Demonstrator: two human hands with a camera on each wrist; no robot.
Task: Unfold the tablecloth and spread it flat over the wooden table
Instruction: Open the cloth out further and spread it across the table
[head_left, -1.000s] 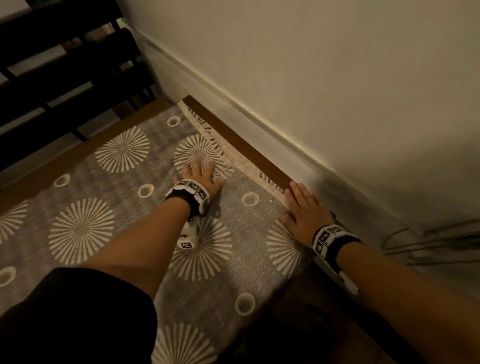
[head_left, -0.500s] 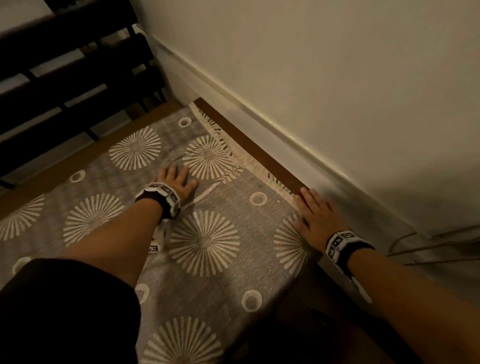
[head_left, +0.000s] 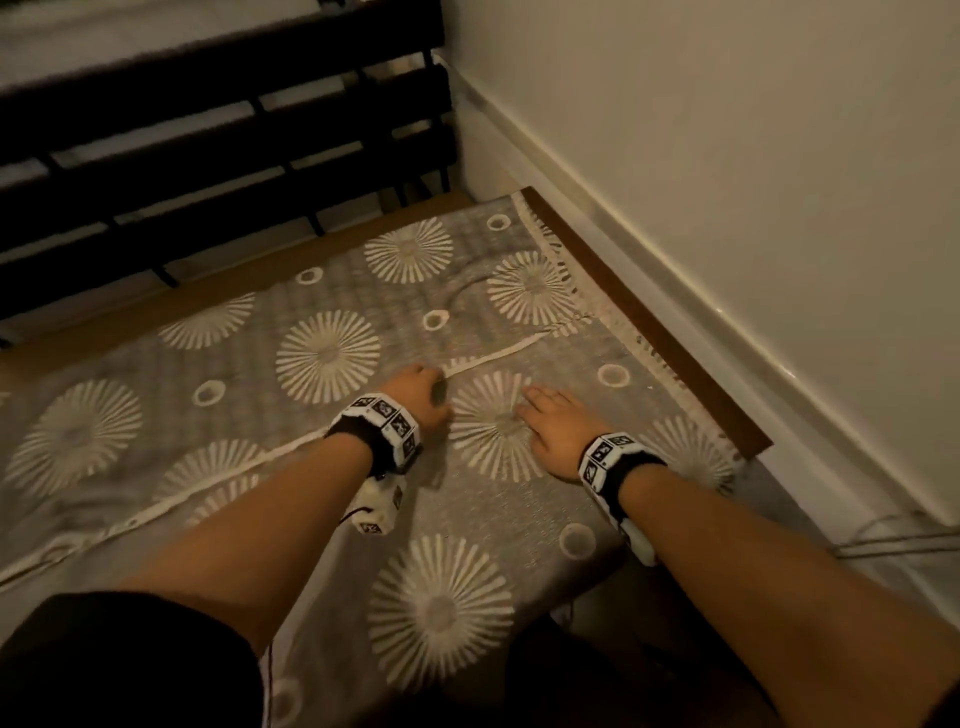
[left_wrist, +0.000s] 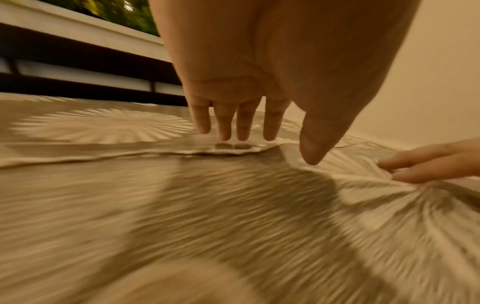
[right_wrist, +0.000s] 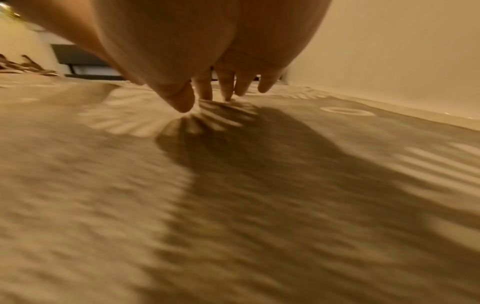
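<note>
A grey tablecloth (head_left: 322, 358) with pale sunburst and ring motifs covers most of the wooden table (head_left: 649, 332). A folded-over layer lies on it, and its pale hem (head_left: 498, 356) runs diagonally from near left to far right. My left hand (head_left: 418, 389) hovers at that hem, fingers (left_wrist: 223, 127) straight and pointing down, tips touching or just above the edge. My right hand (head_left: 543, 413) rests beside it on a sunburst, its fingertips (right_wrist: 227, 92) pressing the cloth (right_wrist: 130, 185). Neither hand grips anything.
A white wall and skirting (head_left: 727, 291) run close along the table's right side, past the fringed cloth edge (head_left: 566, 270). A dark slatted frame (head_left: 208, 145) stands beyond the far edge. Cables (head_left: 883, 540) lie at the lower right.
Both hands have left the fringed right edge. The left hand slid back and left to the hem, and the right hand moved left onto a sunburst beside it.
</note>
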